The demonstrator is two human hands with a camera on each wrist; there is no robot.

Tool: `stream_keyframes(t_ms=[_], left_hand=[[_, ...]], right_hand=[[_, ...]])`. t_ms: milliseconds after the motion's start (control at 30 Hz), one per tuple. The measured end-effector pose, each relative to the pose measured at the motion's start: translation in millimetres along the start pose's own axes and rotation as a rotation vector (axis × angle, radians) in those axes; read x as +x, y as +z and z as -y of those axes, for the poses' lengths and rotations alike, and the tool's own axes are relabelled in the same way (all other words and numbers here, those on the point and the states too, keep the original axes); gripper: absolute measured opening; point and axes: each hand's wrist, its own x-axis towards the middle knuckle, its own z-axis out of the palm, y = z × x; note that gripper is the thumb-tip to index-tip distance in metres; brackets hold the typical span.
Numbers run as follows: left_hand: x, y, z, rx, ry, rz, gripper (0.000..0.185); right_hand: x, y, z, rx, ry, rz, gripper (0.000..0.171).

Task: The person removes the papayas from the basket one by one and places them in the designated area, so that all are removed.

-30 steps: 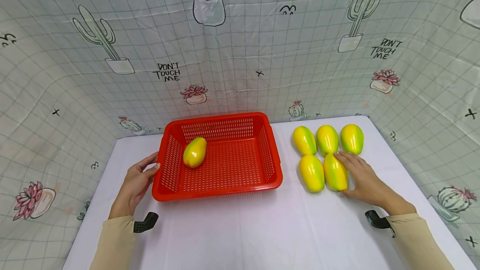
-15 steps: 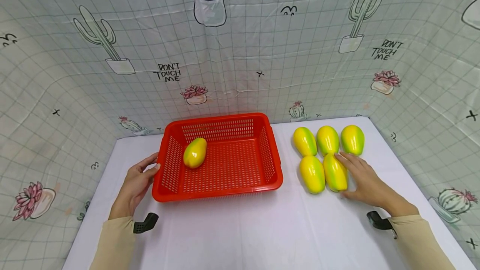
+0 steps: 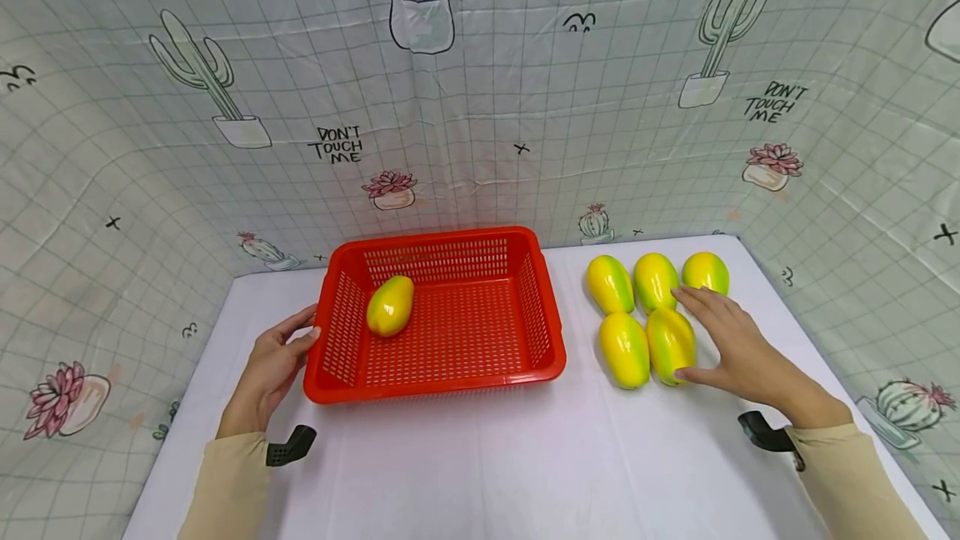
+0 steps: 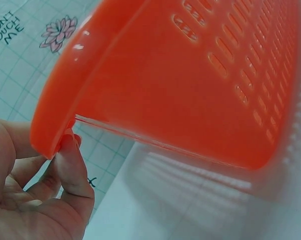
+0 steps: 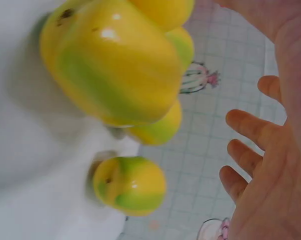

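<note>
A red plastic basket [image 3: 435, 387] with slotted walls stands at centre left, a yellow mango [image 3: 391, 307] lying inside. My left hand [image 3: 270, 369] pinches its left rim; in the left wrist view the thumb and fingers [image 4: 73, 167] meet at the rim's lower edge. On the right, several yellow-green mangoes lie in two rows. My right hand [image 3: 738, 352] hovers with spread fingers beside the right mango of the front row [image 3: 669, 347]. The right wrist view shows its fingers [image 5: 253, 127] apart from the mangoes [image 5: 120, 65], nothing in the palm.
Another front-row mango [image 3: 625, 350] lies to the left of the nearest one. Behind them are three more, the rightmost mango [image 3: 706, 272] partly behind my right fingers. A white cloth covers the table [image 3: 480, 465]. A patterned curtain [image 3: 480, 107] encloses the back and sides.
My right hand has drawn back and up from the right front-row mango, its fingers spreading wider. The mangoes, the basket and my left hand have stayed in place.
</note>
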Motion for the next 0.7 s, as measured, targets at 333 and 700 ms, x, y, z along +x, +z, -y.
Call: stream_keyframes(t_ms=[333,700], left_hand=[[0.1,-0.1,0.8,-0.004,-0.003,-0.004,0.059],[-0.6,0.7,-0.7,0.000,-0.004,-0.008,0.060]], right_hand=[[26.1,-11.5,19.6,-0.005,-0.059,-0.024,0.104],[58.3,-12.6,42.5,-0.001,-0.148,-0.004,0.094]])
